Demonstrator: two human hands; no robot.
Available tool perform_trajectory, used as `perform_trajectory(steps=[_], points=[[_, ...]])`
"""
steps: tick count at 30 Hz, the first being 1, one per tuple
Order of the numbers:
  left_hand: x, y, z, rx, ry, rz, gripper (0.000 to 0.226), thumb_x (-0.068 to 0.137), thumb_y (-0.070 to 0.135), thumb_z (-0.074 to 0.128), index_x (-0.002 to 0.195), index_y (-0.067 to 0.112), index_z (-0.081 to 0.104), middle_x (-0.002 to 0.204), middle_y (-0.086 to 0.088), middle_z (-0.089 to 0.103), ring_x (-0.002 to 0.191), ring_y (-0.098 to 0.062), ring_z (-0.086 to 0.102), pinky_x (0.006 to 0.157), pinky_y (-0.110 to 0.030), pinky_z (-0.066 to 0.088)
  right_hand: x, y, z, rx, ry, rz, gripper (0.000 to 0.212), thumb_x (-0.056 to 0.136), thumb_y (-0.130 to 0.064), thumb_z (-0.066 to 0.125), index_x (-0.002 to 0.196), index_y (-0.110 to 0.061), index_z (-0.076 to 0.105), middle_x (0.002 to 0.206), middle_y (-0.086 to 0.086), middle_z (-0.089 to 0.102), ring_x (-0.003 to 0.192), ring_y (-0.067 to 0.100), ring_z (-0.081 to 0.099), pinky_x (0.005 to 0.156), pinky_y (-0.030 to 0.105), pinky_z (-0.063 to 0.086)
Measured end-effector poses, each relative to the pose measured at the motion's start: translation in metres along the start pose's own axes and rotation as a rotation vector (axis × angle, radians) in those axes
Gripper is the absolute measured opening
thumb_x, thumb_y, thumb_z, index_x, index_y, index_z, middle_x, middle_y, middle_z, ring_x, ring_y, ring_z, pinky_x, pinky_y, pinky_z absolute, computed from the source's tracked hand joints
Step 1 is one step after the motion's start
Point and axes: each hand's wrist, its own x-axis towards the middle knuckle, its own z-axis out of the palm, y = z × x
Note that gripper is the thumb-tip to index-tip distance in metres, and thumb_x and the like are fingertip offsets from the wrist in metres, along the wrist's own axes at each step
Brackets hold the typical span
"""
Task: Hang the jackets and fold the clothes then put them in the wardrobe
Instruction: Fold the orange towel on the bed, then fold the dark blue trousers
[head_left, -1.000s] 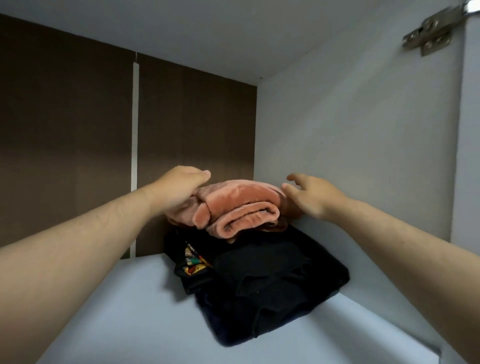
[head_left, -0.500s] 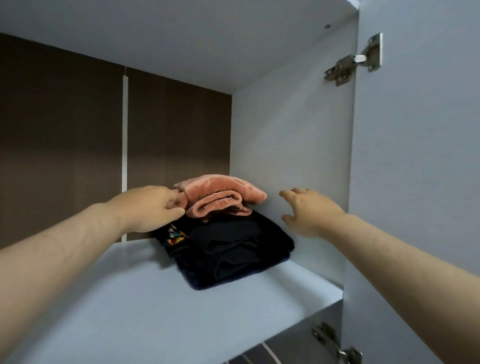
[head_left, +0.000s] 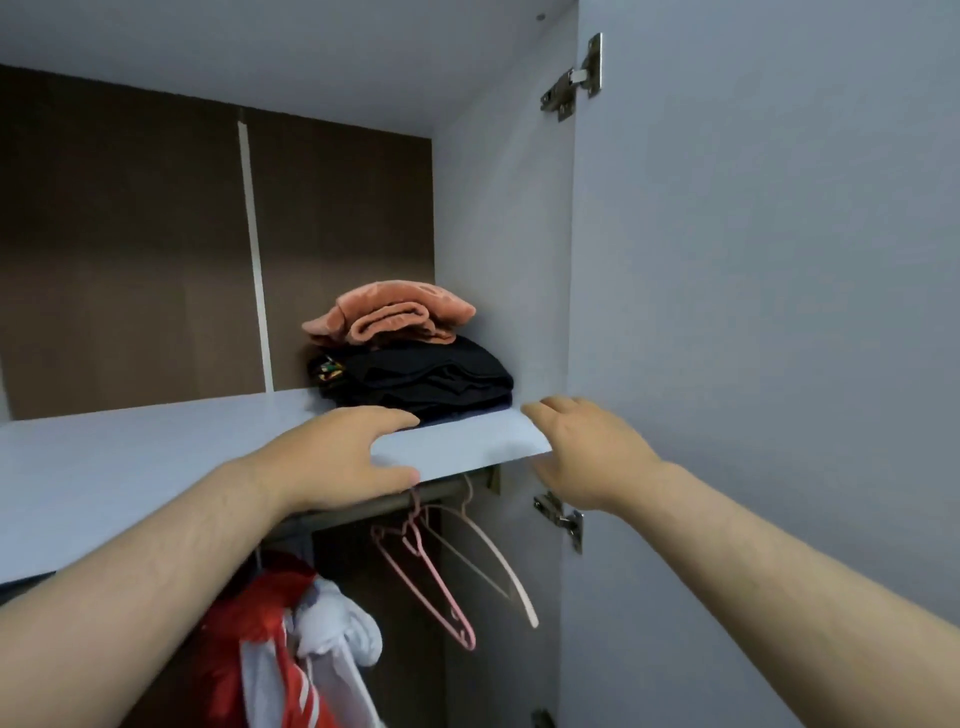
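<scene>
Our left grip (head_left: 343, 457) rests open and empty on the front edge of the shelf (head_left: 130, 467), and our right grip (head_left: 587, 457) hangs slack and empty just off the shelf's right corner. The folded stack, 1 pink garment (head_left: 395, 314) on black clothes (head_left: 431, 374), sits just beyond both grips, up and ahead at the shelf's right end, its long axis across us. The left fingertips are nearer. We judge it placed.

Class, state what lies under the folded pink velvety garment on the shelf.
A folded black garment with a colourful patch, on the white shelf. Its covered top is hidden.
</scene>
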Motion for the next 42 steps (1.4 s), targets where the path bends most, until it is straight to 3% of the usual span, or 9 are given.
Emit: perform_trajectory(steps=[4,10,14,19,25,30,36,39,42], points=[[-0.031,0.043,0.036,-0.017,-0.038,0.049,0.073,0.081,0.064,0.061,0.147,0.038,0.041,0.151,0.015,0.044,0.136,-0.006,0.041,0.114,-0.030,0.035,-0.069,0.003,0.003,0.022,-0.012,0.019,0.045,0.092,-0.031,0.056,0.133,-0.016,0.045,0.130,0.004,0.051,0.117,0.029,0.048,0.093,0.041,0.047],[-0.067,0.109,0.068,-0.087,-0.113,0.163,0.083,0.067,0.077,0.039,0.141,0.041,0.047,0.141,0.021,0.049,0.118,0.004,0.051,0.099,-0.019,0.041,-0.184,0.026,0.004,0.132,-0.025,0.181,0.060,0.098,-0.036,0.053,0.152,-0.020,0.033,0.156,0.002,0.034,0.142,0.023,0.032,0.114,0.034,0.033],[-0.067,0.155,0.079,-0.176,-0.156,0.290,0.076,0.074,0.079,0.040,0.142,0.046,0.043,0.138,0.029,0.045,0.111,0.006,0.057,0.090,-0.029,0.055,-0.252,0.033,-0.008,0.152,0.011,0.308,0.060,0.098,-0.034,0.055,0.152,-0.023,0.034,0.156,-0.003,0.034,0.142,0.018,0.031,0.113,0.027,0.029],[-0.066,0.237,0.111,-0.293,-0.216,0.509,0.056,0.090,0.060,0.054,0.141,0.040,0.047,0.145,0.023,0.045,0.128,0.002,0.044,0.104,-0.016,0.033,-0.339,0.051,-0.032,0.040,0.038,0.513,0.054,0.095,-0.030,0.057,0.147,-0.025,0.042,0.148,-0.006,0.042,0.136,0.017,0.037,0.110,0.027,0.034],[-0.095,0.350,0.156,-0.505,-0.390,0.677,0.051,0.088,0.055,0.060,0.137,0.041,0.052,0.139,0.027,0.047,0.121,0.000,0.048,0.103,-0.022,0.039,-0.472,0.061,-0.060,-0.027,-0.004,0.854,0.055,0.098,-0.034,0.054,0.150,-0.026,0.037,0.153,-0.007,0.035,0.139,0.017,0.033,0.111,0.031,0.034],[-0.128,0.466,0.175,-0.529,-0.465,0.870,0.058,0.086,0.061,0.056,0.139,0.039,0.050,0.143,0.025,0.047,0.128,-0.001,0.045,0.106,-0.026,0.039,-0.595,0.051,-0.077,0.024,0.134,1.242,0.055,0.098,-0.031,0.055,0.150,-0.023,0.040,0.152,-0.005,0.040,0.140,0.016,0.035,0.114,0.029,0.030],[-0.190,0.601,0.201,-0.548,-0.677,0.998,0.037,0.092,0.042,0.061,0.129,0.040,0.058,0.133,0.003,0.060,0.096,-0.003,0.065,0.083,-0.021,0.050,-0.734,0.042,-0.114,-0.017,0.158,1.557,0.054,0.096,-0.031,0.056,0.147,-0.021,0.044,0.148,0.000,0.046,0.137,0.020,0.039,0.113,0.031,0.033],[-0.227,0.664,0.211,-0.550,-0.715,1.063,0.036,0.094,0.038,0.061,0.130,0.035,0.059,0.138,0.007,0.056,0.123,-0.006,0.053,0.097,-0.025,0.042,-0.800,0.040,-0.137,-0.024,0.205,1.668,0.055,0.094,-0.031,0.056,0.147,-0.020,0.044,0.149,0.000,0.045,0.138,0.020,0.039,0.113,0.032,0.033],[-0.268,0.721,0.222,-0.557,-0.755,1.114,0.036,0.095,0.034,0.061,0.132,0.030,0.059,0.134,0.007,0.058,0.122,-0.007,0.053,0.091,-0.020,0.038,-0.862,0.041,-0.152,0.002,0.276,1.777,0.057,0.094,-0.031,0.058,0.148,-0.020,0.043,0.150,-0.001,0.046,0.138,0.018,0.041,0.109,0.029,0.035]])
